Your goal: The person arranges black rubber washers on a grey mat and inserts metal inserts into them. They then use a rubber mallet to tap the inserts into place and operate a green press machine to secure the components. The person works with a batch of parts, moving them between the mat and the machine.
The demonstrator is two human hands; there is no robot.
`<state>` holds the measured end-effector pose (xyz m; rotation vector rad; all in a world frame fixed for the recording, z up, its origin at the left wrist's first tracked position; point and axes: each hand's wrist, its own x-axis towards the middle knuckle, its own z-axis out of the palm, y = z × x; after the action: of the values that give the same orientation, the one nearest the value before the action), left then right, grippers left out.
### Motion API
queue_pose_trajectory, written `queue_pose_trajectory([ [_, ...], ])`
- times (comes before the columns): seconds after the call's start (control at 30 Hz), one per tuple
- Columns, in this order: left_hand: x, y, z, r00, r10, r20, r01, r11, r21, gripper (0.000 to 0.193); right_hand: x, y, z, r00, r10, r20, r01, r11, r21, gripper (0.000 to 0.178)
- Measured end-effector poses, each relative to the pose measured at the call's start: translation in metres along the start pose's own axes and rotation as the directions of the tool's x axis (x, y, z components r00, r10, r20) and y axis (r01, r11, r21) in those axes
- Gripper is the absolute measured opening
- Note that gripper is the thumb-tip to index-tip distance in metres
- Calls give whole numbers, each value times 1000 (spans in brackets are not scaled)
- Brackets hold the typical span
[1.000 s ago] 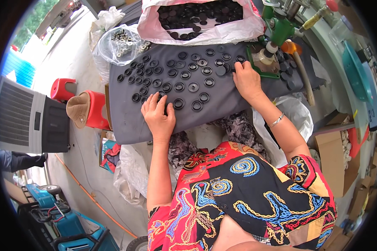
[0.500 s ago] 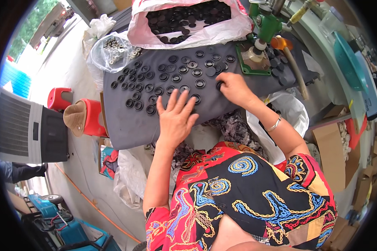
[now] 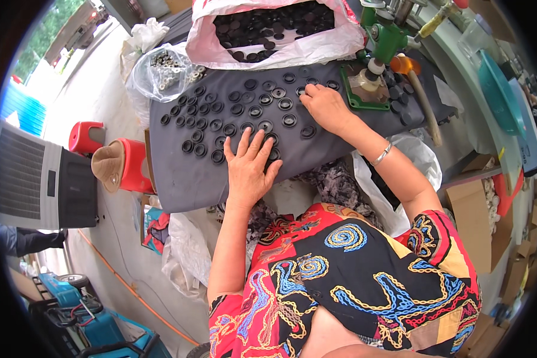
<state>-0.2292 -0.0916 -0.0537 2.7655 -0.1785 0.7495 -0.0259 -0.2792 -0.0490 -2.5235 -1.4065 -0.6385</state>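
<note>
With the left hand (image 3: 249, 170) spread flat over black rings (image 3: 221, 119) and the right hand (image 3: 325, 107) curled, fingers hidden so grip unclear, a careless sweep could scatter the rows beyond its fingertips.

Rows of rings (image 3: 232, 113) lie spread on the worktop (image 3: 179, 179), with an open bag (image 3: 280, 36) of more rings behind them and a smaller bag of metal parts (image 3: 167, 68) at the back left. A press (image 3: 379, 65) stands at the right. The left hand (image 3: 247, 170) rests flat on the near rings, and the right hand (image 3: 325, 107) lies further back, just left of the press.
</note>
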Motion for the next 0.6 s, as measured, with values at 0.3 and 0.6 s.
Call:
queue_pose_trajectory([
  [0.3,0,-1,-1,996,-46,-81,43,998,-47,44,36,-40,-1,944,260,202,-328,690,646,25],
  [0.6,-1,-1,-1,989,-87,-118,78,994,-76,42,34,-11,-6,944,327,49,-321,872,368,18],
])
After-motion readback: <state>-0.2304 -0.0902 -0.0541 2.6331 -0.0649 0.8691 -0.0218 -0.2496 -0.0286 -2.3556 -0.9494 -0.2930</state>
